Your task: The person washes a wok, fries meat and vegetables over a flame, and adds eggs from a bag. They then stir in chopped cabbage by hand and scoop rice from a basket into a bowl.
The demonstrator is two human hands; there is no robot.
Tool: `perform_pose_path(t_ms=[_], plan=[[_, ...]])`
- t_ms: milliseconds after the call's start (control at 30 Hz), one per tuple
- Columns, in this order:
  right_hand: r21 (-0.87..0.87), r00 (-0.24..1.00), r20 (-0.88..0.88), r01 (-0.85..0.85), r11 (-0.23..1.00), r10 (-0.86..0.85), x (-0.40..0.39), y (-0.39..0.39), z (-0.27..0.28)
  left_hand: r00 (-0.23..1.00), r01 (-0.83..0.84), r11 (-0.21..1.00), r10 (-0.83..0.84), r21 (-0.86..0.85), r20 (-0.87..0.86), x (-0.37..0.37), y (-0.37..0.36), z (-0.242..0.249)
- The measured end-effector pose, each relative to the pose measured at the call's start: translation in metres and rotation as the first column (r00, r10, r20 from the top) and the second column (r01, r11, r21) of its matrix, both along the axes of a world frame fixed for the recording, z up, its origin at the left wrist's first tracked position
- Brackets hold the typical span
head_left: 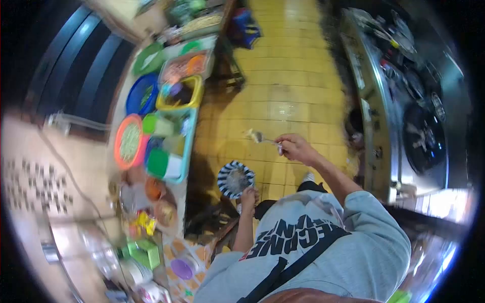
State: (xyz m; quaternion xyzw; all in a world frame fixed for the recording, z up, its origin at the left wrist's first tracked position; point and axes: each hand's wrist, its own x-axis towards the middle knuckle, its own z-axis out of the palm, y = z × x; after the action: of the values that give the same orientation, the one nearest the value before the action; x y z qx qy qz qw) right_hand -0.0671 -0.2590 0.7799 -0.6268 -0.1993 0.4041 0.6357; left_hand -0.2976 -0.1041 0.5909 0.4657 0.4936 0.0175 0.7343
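Observation:
A spoon [269,141] with some pale food on its tip is held in my right hand [294,148], out over the yellow floor. My left hand [248,198] grips the lower right rim of a black-and-white striped bowl [222,178]. Something pale lies inside the bowl, too blurred to make out. The spoon is above and to the right of the bowl, apart from it.
To the left, a long table holds a turquoise tray [188,151], a pink-rimmed basin [118,146], a blue basin [132,96] and a yellow tub [198,96]. At the right stands a metal stove counter [386,126] with a dark wok [422,156].

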Motion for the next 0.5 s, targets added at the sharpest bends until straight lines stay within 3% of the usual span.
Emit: perform_pose_path(t_ms=[33,133,233,333,367,433,500], plan=[[-0.006,0.993,-0.029,0.112,0.994,-0.112,0.014,-0.04,-0.002,0.978,0.203,0.979,-0.202,-0.008,0.06,0.028,-0.014,-0.005],[-0.037,0.918,-0.104,0.381,0.924,-0.383,0.048,-0.148,0.011,0.863,0.48,0.877,-0.472,-0.002,0.179,0.125,-0.068,0.039],[-0.089,0.753,-0.12,0.641,0.763,-0.647,0.064,-0.239,0.02,0.74,0.648,0.753,-0.658,0.114,0.139,0.186,-0.093,0.054],[-0.142,0.448,0.033,0.887,0.439,-0.894,0.074,-0.312,0.032,0.689,0.711,0.689,-0.723,0.141,0.059,0.206,-0.09,0.004],[-0.12,0.34,-0.03,0.932,0.341,-0.94,0.079,-0.335,0.028,0.7,0.705,0.699,-0.713,0.121,0.041,0.204,-0.085,-0.008],[-0.078,0.168,0.04,0.983,0.164,-0.985,0.09,-0.38,0.019,0.45,0.877,0.417,-0.886,0.239,-0.107,0.193,-0.038,-0.107],[-0.111,0.042,0.064,0.993,0.034,-0.997,0.121,-0.45,0.0,0.321,0.926,0.282,-0.939,0.25,-0.128,0.256,-0.052,-0.084]])
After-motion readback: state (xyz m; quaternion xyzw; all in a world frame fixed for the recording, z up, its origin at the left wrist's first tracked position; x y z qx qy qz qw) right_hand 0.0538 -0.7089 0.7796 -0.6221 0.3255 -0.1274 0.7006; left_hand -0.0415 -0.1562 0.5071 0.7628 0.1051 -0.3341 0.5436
